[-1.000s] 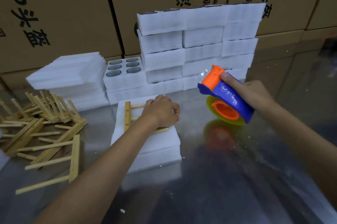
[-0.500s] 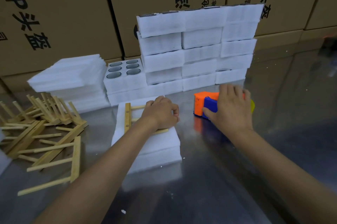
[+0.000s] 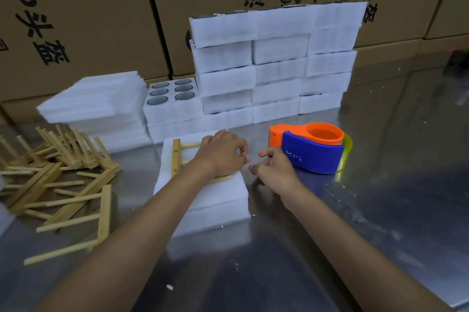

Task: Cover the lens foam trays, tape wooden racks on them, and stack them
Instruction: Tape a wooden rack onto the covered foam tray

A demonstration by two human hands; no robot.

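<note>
Pressing the wooden rack (image 3: 176, 158), both hands curl empty; tape dispenser (image 3: 312, 151) touches right.

Left hand (image 3: 221, 153) covers most of the wooden rack (image 3: 176, 158); only its left rail and rung ends show. Right hand (image 3: 275, 170): fingertips curled under, grip unreadable. Carton print (image 3: 44, 37) cut off at upper edge of frame. Loose racks (image 3: 63, 184) run off left edge. Dark object (image 3: 458, 62) at right edge blurred, unidentifiable. Top trays' (image 3: 253, 23) contents hidden

Packing warehouse: printed cardboard cartons (image 3: 83, 19) walled behind steel table (image 3: 380, 210), stacked foam trays (image 3: 274, 65).
</note>
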